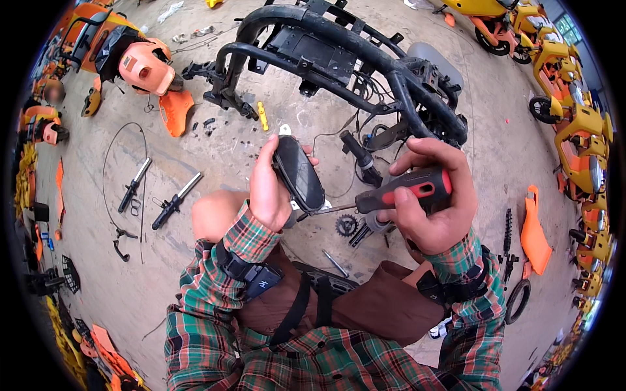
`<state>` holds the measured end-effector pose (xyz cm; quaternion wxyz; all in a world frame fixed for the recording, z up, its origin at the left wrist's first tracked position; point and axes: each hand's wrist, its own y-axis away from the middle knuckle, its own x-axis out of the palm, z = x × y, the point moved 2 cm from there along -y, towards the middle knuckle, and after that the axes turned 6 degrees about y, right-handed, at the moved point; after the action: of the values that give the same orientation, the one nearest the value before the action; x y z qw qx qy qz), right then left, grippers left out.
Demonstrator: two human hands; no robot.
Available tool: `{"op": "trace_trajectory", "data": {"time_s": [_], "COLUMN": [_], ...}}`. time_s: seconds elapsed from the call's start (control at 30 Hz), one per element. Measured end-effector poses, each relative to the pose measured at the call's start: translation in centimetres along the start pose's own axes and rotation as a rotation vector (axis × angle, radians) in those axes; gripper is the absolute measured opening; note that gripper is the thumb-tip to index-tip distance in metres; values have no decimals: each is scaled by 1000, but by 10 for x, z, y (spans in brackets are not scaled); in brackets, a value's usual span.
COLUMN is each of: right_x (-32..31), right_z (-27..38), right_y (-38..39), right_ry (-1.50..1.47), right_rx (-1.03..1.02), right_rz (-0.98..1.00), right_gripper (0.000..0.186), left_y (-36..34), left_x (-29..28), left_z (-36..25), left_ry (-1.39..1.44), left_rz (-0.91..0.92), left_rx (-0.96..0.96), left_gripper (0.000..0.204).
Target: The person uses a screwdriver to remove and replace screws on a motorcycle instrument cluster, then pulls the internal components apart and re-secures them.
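Observation:
In my left hand (268,192) is a black oval display unit (300,172) with a glossy face and a pale bracket tab at its top. The fingers are closed round its sides. My right hand (433,202) grips a screwdriver (407,190) with a thick black-and-red handle. Its metal shaft points left, and the tip lies at the lower end of the display unit; whether it sits in a screw cannot be made out. Just beyond my hands a black tubular scooter frame (313,49) rests on the floor, with loose cables hanging from it.
Two fork legs (177,201) and a thin cable lie on the floor at left. A yellow tool (263,116), a sprocket (347,226) and an orange panel (536,231) are scattered around. Yellow scooters (580,156) line the right side; an orange scooter body (147,65) stands far left.

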<state>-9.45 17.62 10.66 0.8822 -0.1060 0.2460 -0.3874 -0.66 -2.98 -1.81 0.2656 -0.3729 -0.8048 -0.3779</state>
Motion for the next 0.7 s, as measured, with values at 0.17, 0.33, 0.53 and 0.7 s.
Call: {"op": "trace_trajectory", "data": {"time_s": [0.17,0.33,0.53,0.7], "right_x": [-4,-4,-2,17], "right_z": [-7,-8,-2,-27], "right_y": [-3,-1,2,11], "right_ry": [-37,-101,-163,48], "right_rx": [-22,-46,-6,42], "right_rz": [-104,-146,-238,-125], "right_gripper": [51,48,40,23], "left_y": [-1,0,1,2], "left_x": [3,0,-2,7], "left_z": [-2,-3,-5,-4], "left_ry": [27,14,50,76], "left_rz": [-3,-4,16,23], "left_rx": [-37,-24,-21,-12], "left_gripper": [39,40,41,42]}}
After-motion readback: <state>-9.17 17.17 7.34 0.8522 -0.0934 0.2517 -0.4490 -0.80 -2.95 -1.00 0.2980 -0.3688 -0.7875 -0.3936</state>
